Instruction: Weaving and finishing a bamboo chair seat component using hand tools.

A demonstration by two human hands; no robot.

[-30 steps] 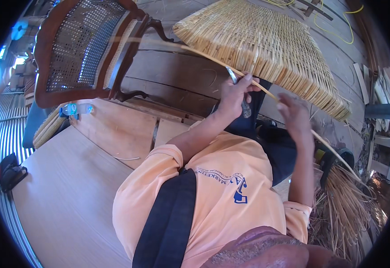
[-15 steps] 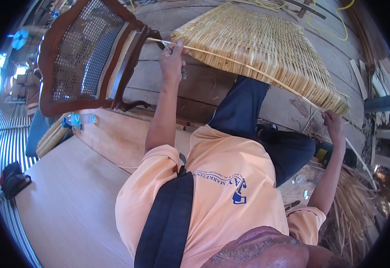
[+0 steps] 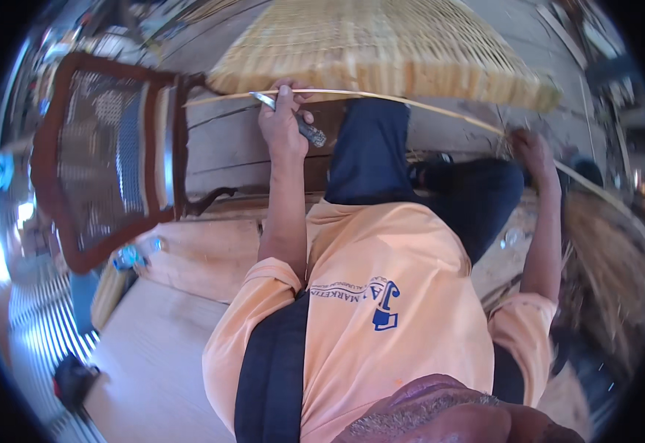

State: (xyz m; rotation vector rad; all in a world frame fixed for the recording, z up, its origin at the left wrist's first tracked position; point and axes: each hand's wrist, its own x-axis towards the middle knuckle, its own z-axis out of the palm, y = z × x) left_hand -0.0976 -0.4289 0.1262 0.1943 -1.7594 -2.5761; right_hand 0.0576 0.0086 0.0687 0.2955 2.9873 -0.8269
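A long, thin pale strip, likely cane or rattan (image 3: 337,91), stretches between my two hands just below a woven panel (image 3: 389,40). My left hand (image 3: 285,125) is closed, pinching the strip between thumb and fingers. The same hand grips a knife (image 3: 311,134); its dark handle juts out below the fingers and its bright blade lies by the strip. My right hand (image 3: 533,156) is closed on the strip farther right, its fingers somewhat blurred. Past that hand, a pale length runs down to the right.
A dark wooden chair (image 3: 46,162) with a cane back lies tilted at the left. Plastic bottles (image 3: 129,257) sit below it beside a wooden board (image 3: 204,247). A bundle of loose fibres (image 3: 606,273) hangs at the right. My bent legs (image 3: 370,148) are under the panel.
The view has shifted, so the panel appears higher and the chair lower. My hands hold the strip away from the panel's edge, and the knife shows more plainly in my left hand.
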